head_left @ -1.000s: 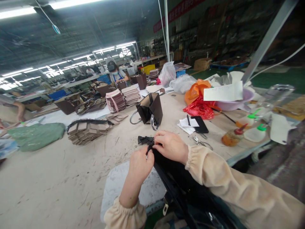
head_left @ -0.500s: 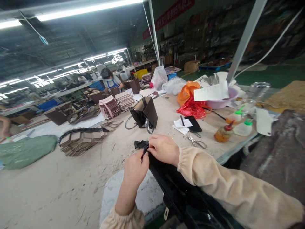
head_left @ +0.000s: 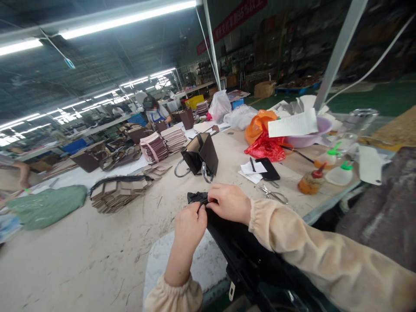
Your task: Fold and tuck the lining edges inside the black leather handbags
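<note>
A black bag hangs over the near table edge, its far end gathered between my two hands. My left hand pinches the edge of the black material with thumb and fingers. Right beside it, my right hand is closed on the same edge, knuckles up. A crumpled black flap sticks out past the fingertips. Lower down, a small metal tab dangles from the bag's side. The lower part of the bag is partly hidden by my right sleeve.
A dark brown handbag stands ahead on the table. Scissors, a phone and a glue bottle lie or stand to the right. Stacked brown pieces and a green plastic bag are left. A co-worker sits further back.
The whole view has shifted slightly, so things appear a little further right. Both hands keep their pinch on the black bag's edge, with only small finger movement.
</note>
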A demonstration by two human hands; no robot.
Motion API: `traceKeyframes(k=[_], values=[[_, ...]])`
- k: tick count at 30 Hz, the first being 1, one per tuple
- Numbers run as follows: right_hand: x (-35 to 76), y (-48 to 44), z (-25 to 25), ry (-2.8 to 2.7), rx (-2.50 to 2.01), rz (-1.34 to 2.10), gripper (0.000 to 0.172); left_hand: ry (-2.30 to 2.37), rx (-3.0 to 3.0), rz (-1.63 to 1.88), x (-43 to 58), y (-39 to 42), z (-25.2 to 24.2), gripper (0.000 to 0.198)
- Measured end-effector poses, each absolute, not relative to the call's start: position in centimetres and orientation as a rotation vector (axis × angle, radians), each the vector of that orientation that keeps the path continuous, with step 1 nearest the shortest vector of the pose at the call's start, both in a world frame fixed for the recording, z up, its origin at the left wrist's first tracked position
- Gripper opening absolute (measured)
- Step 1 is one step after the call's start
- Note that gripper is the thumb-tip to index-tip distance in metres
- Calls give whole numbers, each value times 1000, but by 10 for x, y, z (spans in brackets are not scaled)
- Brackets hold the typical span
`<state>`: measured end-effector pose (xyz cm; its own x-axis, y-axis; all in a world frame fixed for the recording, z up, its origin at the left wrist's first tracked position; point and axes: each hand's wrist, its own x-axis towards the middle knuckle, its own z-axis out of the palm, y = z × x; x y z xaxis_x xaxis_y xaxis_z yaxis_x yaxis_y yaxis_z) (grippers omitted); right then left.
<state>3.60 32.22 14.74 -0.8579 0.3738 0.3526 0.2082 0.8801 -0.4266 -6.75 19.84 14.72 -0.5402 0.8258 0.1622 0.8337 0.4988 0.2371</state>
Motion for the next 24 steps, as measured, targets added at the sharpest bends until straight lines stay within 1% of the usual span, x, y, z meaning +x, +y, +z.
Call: traceKeyframes(k=[4,6,10,11,12,16,24], values=[[42,329,147,-2604,-302,622,9,-2695,-1500,-372,-66,199,149,27],[45,332,148,-2582,-266,681,15,-2699,-1490,-336,-66,199,150,28],[49,339,145,-2585,-293,759,34,-2689,-1495,-294,-65,199,151,29],[50,341,144,-2596,-304,759,36,-2687,-1496,-303,-65,198,151,29],[50,342,142,-2609,-315,747,35,-2686,-1492,-323,-65,198,151,28],[47,346,139,-2664,-317,681,20,-2700,-1489,-449,-66,199,152,24],[47,351,138,-2695,-273,688,13,-2732,-1553,-440,-71,205,158,19]])
